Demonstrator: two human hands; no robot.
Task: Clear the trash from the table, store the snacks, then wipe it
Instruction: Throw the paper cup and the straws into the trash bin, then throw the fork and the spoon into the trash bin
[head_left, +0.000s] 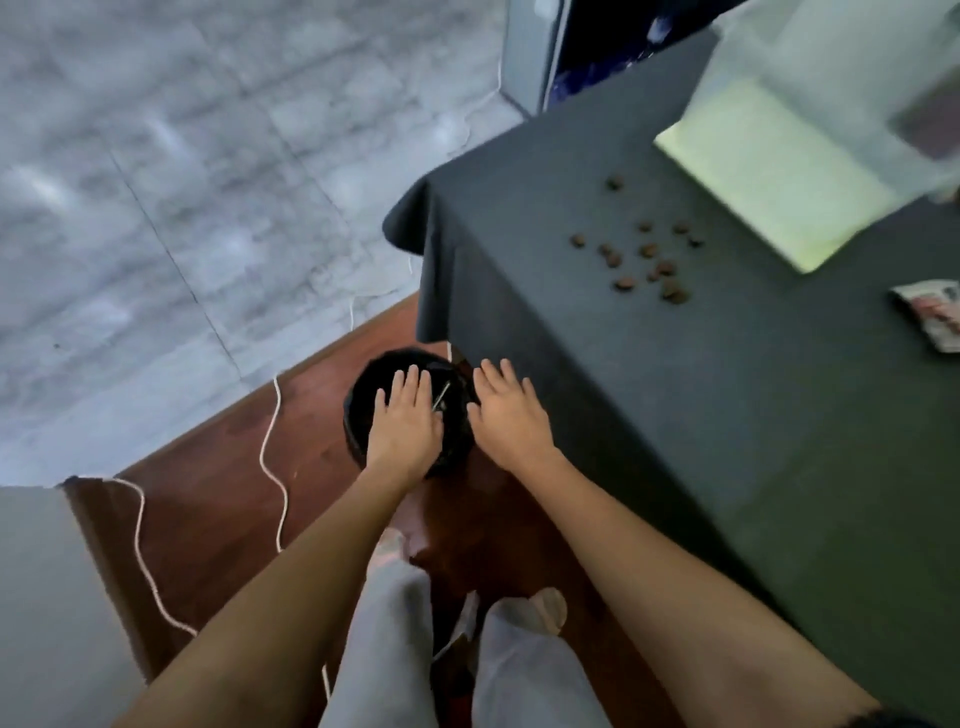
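A white cord (275, 457) snakes across the wooden floor (218, 519) beside grey tiles (156, 182).

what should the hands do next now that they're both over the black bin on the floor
Probably lift the right hand back to the table for the crumpled wrapper near its right edge. Both hands look open and empty, the left hand over the bin, while the wrapper and the scattered brown snacks remain on the cloth.
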